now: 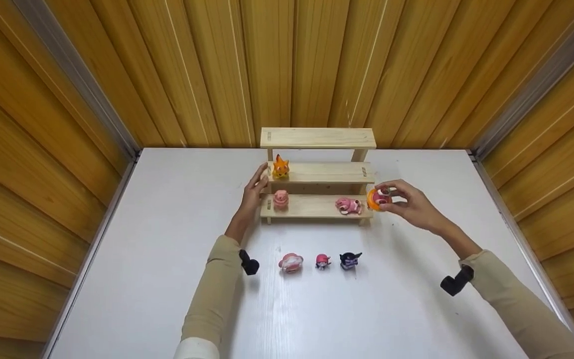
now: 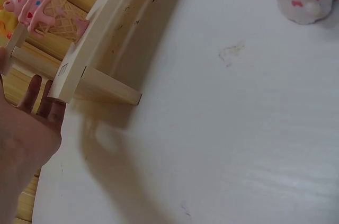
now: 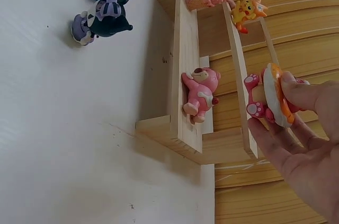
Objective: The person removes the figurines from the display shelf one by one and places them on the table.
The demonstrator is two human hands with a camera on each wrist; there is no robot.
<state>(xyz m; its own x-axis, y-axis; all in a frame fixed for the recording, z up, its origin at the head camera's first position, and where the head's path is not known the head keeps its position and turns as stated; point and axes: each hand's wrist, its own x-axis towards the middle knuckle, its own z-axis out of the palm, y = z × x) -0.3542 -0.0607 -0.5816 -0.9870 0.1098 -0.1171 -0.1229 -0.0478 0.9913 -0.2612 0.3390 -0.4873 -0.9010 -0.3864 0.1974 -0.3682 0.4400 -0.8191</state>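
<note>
My left hand [image 1: 254, 192] rests loosely against the rack [image 1: 317, 136], presumably steadying it; my right hand [image 1: 412, 205] pinches the orange-ringed figurine [image 1: 372, 200].

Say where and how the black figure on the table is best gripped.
Probably take the black figure by its head, below the ears, from above and the right: it stands upright, its ears jut out, and the red figure stands close on the left.
</note>
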